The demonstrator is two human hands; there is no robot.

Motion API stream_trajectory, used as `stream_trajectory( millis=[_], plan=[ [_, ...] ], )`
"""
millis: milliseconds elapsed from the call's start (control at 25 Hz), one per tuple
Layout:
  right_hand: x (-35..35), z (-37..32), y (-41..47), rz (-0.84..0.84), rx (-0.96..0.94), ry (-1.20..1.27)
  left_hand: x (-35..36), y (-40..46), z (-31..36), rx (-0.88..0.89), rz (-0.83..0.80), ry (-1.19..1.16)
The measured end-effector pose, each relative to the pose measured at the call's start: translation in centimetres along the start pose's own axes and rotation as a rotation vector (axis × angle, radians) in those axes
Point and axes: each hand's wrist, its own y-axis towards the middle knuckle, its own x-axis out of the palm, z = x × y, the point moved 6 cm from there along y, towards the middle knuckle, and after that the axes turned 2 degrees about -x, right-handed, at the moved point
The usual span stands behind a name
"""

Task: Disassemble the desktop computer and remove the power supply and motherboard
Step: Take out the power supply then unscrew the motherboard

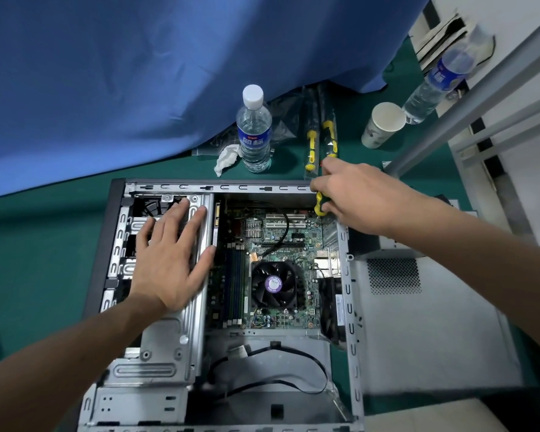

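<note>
Left grip (169, 260) lies flat with straight, spread fingers on the metal drive cage (166, 344) at centre left of the frame, inside the open computer case (346, 307) on the green tabletop (28, 244). Just right of it the motherboard (281, 241) sits in the case, its black fan (273, 284) at the frame's centre. Above, a water bottle (254, 132) stands near two packaged screwdrivers (311, 145). Right grip (353, 191), at upper right of centre, curls around a yellow-handled screwdriver (319, 205) over the case's top right corner. A paper cup (382, 124) lies farther right.
</note>
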Motion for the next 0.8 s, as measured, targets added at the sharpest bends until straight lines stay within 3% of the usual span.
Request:
stream_trajectory(
  millis=[800],
  plan=[
    [0.10, -0.39, 0.29, 0.023, 0.007, -0.047, 0.11, 0.03, -0.13, 0.021, 0.060, -0.012]
  ],
)
